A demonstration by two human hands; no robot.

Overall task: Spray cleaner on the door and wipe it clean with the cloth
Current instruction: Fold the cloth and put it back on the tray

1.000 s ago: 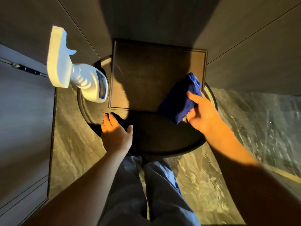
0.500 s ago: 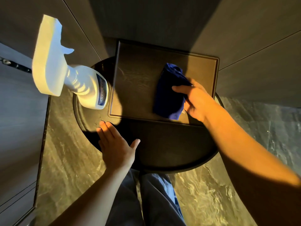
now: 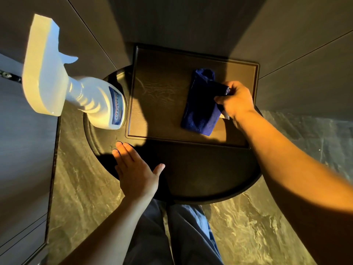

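I'm looking straight down on a dark rectangular panel point(image 3: 168, 96) lying on a round dark desk point(image 3: 210, 178), and I'll take the panel as my landmark. The right hand point(image 3: 236, 101) is over its right part, fingers closed round the upper right edge of a folded blue cloth point(image 3: 200, 106), which lies flat on the panel's right half, its long side running up and down. A small white tag pokes out under that hand. Just off the panel's left edge stands a white spray bottle point(image 3: 76, 88) with a blue label, its base on the desk's rim and its trigger head looming large toward me at upper left; nobody is holding it. Below the panel's lower left corner, the left hand point(image 3: 136, 173) rests palm down on the desk, fingers spread flat and gripping nothing. Streaky marks show on the panel's left half. Beyond the desk, marbled floor point(image 3: 248, 236) and my trouser legs point(image 3: 172, 236) fill the bottom.
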